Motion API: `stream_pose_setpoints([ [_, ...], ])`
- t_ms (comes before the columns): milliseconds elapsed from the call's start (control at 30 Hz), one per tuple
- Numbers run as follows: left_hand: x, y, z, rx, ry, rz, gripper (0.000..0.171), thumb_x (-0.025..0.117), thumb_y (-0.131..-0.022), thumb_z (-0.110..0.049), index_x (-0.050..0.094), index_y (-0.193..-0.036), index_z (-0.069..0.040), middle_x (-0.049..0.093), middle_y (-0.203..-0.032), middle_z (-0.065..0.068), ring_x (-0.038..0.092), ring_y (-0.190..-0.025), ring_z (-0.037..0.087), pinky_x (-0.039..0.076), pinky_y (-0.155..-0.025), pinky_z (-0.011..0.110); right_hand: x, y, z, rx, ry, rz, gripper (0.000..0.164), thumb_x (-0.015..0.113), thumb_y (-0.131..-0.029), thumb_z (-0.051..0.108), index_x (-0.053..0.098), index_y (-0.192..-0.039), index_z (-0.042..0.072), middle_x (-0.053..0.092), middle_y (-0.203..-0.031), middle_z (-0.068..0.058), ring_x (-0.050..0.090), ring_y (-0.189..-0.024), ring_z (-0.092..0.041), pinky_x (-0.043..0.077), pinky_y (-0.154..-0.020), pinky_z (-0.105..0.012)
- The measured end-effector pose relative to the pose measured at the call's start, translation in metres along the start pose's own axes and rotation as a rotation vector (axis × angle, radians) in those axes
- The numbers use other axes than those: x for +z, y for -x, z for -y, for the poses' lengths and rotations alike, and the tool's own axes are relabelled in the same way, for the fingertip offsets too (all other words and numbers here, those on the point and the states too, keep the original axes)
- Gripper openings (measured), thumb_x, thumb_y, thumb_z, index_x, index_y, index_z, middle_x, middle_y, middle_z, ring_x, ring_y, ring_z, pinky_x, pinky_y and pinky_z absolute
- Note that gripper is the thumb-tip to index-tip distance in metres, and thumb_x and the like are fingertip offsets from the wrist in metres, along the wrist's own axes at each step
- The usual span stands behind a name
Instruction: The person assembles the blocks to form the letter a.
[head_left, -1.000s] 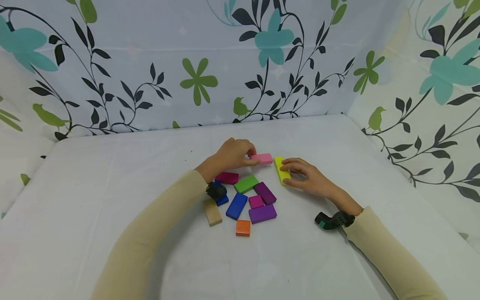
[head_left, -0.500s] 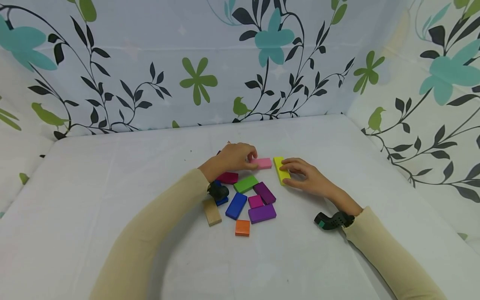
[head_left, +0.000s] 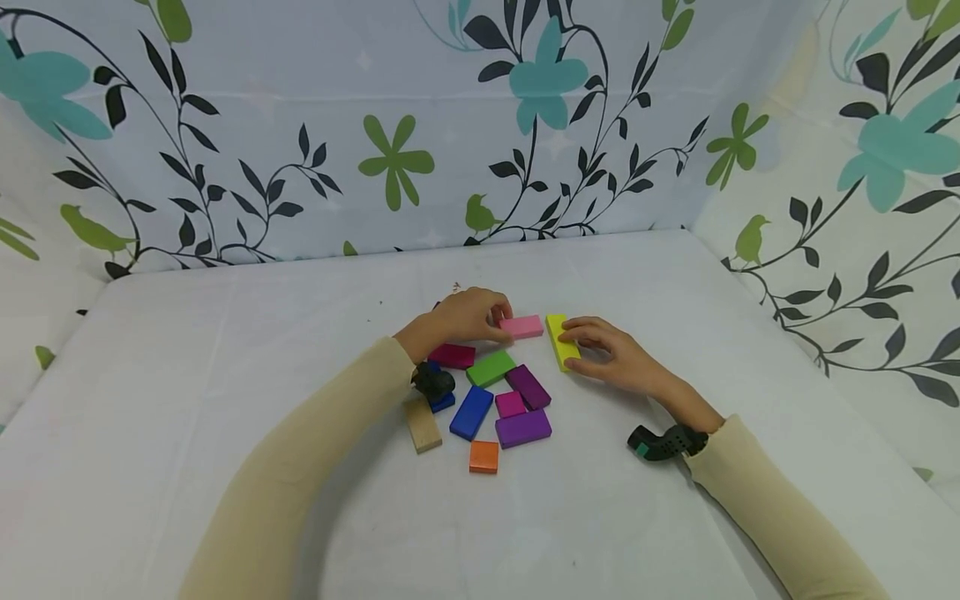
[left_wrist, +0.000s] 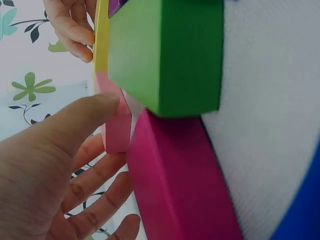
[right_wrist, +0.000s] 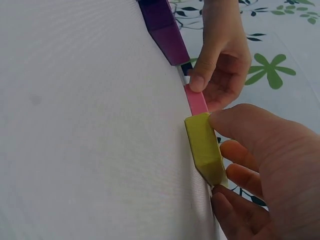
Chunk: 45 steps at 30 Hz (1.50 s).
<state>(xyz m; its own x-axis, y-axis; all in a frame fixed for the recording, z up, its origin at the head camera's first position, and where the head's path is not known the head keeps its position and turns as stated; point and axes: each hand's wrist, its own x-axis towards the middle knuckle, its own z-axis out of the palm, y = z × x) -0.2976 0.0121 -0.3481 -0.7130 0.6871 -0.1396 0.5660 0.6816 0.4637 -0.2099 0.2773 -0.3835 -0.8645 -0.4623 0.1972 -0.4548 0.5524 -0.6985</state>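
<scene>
My left hand (head_left: 471,316) pinches the left end of a pink block (head_left: 527,327) on the table. In the left wrist view its thumb (left_wrist: 95,112) lies across the block's near face, with the fingers behind. Just to the right, my right hand (head_left: 617,353) grips a yellow block (head_left: 556,340), thumb at its near end and fingers along its right side. The right wrist view shows the yellow block (right_wrist: 204,145) right at the end of the pink block (right_wrist: 196,101). A crimson block (head_left: 453,357) lies below the left hand.
Nearer the body lie a green block (head_left: 491,368), a dark purple block (head_left: 528,387), a magenta block (head_left: 510,405), a violet block (head_left: 523,428), a blue block (head_left: 472,413), a tan block (head_left: 423,425) and an orange block (head_left: 483,457). The left wristband partly hides another blue block (head_left: 444,402).
My left hand has drawn the pink block slightly toward the body, uncovering small bits of something behind the hand. The right hand and yellow block stay almost still.
</scene>
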Motion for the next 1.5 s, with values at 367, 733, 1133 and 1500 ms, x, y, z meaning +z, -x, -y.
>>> stream_pose_setpoints([
  [367, -0.002, -0.002, -0.006, -0.026, -0.048, -0.011, 0.042, 0.069, -0.091, -0.034, 0.061, -0.124, -0.011, 0.066, -0.112, 0.006, 0.058, -0.104, 0.020, 0.049, -0.089, 0.037, 0.000, 0.000, 0.001, -0.019, 0.000, 0.012, 0.035, 0.071, -0.088, 0.005, 0.063, -0.121, -0.003, 0.051, -0.137, -0.019, 0.046, -0.129, -0.036, 0.039, -0.106, -0.047],
  [733, -0.004, -0.002, -0.010, -0.051, -0.093, -0.020, 0.042, 0.067, -0.092, -0.034, 0.059, -0.127, -0.012, 0.065, -0.114, 0.006, 0.057, -0.107, 0.020, 0.047, -0.092, 0.039, 0.000, -0.001, 0.001, -0.022, 0.005, 0.007, 0.035, 0.071, -0.088, 0.005, 0.063, -0.121, -0.002, 0.051, -0.136, -0.019, 0.047, -0.129, -0.035, 0.039, -0.106, -0.046],
  [1133, -0.003, -0.004, -0.009, -0.042, -0.080, 0.015, 0.046, 0.066, -0.093, -0.034, 0.056, -0.131, -0.010, 0.061, -0.120, 0.008, 0.055, -0.111, 0.021, 0.046, -0.096, 0.038, 0.001, -0.002, 0.000, 0.002, 0.013, 0.009, 0.037, 0.072, -0.087, 0.006, 0.063, -0.122, -0.001, 0.050, -0.138, -0.018, 0.047, -0.129, -0.035, 0.040, -0.105, -0.047],
  [1500, -0.004, 0.001, -0.003, -0.030, 0.027, 0.064, 0.054, 0.065, -0.094, -0.030, 0.046, -0.140, -0.010, 0.055, -0.128, 0.011, 0.054, -0.107, 0.022, 0.047, -0.095, 0.034, 0.002, 0.000, -0.002, 0.008, 0.013, 0.018, 0.036, 0.071, -0.088, 0.007, 0.063, -0.122, -0.001, 0.049, -0.138, -0.018, 0.046, -0.130, -0.035, 0.039, -0.106, -0.046],
])
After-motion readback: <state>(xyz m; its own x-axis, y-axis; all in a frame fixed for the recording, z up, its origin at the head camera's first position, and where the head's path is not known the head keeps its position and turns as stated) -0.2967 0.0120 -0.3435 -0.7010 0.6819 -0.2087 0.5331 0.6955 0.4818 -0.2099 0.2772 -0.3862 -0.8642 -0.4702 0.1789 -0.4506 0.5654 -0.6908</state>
